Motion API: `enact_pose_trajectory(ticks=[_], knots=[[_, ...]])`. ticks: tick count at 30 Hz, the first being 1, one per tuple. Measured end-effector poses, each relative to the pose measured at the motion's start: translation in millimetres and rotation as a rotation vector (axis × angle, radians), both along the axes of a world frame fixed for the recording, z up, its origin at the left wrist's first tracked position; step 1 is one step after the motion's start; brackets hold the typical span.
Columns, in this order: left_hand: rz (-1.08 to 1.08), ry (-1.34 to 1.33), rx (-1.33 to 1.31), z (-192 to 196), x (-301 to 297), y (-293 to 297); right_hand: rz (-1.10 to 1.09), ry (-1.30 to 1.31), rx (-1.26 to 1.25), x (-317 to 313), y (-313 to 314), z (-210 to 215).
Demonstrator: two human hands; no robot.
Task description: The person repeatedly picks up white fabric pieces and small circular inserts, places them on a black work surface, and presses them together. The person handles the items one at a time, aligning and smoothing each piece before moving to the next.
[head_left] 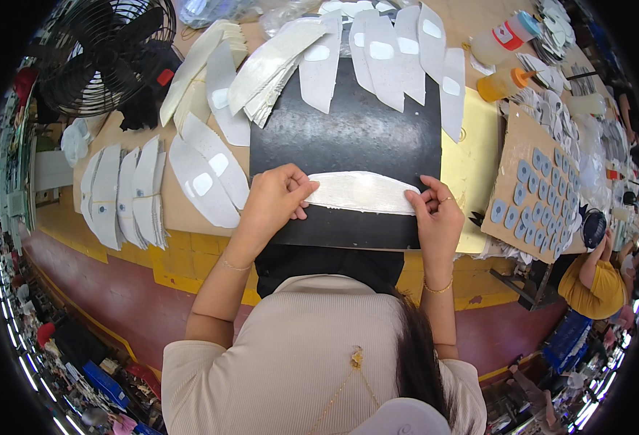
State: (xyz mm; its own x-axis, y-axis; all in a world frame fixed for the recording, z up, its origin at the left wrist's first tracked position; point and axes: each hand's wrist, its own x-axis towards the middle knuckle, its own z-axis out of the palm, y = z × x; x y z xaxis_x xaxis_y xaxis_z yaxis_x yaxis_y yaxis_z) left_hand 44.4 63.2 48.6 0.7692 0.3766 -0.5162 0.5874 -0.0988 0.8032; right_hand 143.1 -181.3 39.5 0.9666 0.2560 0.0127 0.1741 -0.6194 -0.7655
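A curved, off-white fabric piece (363,193) is stretched level over the near part of a black board (345,134). My left hand (283,194) pinches its left end between thumb and fingers. At the other end my right hand (435,206) holds the tip the same way, its remaining fingers curled. Beyond the board's far edge lie several grey curved pieces (388,72), each with a white rounded patch. A fanned stack of off-white pieces (276,69) rests at the board's far left corner. Two more patched grey pieces (207,174) overlap left of my left hand.
Bundled grey stacks (124,196) and a black fan (106,54) stand on the left. To the right are a yellow sheet (479,174), a cardboard panel of grey-blue oval pieces (537,188), an orange-tipped bottle (504,83) and a blue-capped bottle (508,38). A person in yellow (591,286) sits at far right.
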Motion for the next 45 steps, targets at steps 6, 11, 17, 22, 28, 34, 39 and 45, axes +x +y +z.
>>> enact_pose_trajectory(ticks=[6, 11, 17, 22, 28, 34, 39, 45], knots=[[-0.153, -0.036, 0.573, 14, 1, -3, 0.078, -0.125, -0.289, 0, 10, 14], [-0.357, -0.643, 0.948, 3, -5, -35, 0.477, -0.384, -0.17, -12, 38, 16], [-0.557, -0.44, 0.931, -28, -14, -42, 0.727, -0.362, -0.518, -24, 37, -1], [-0.56, -0.408, 0.955, -23, -14, -42, 0.607, -0.308, -0.674, -12, -20, -1], [-0.509, -0.411, 0.932, -17, -12, -46, 0.457, -0.165, -0.593, -18, -35, -13], [-0.405, -0.401, 0.884, -5, 14, -55, 0.319, -0.313, -0.337, -27, -29, -14], [-0.422, -0.319, 0.721, 3, 21, -54, 0.267, -0.446, 0.042, -32, -6, -11], [-0.366, -0.273, 0.638, -1, 21, -49, 0.309, -0.423, 0.01, -30, 0, -20]])
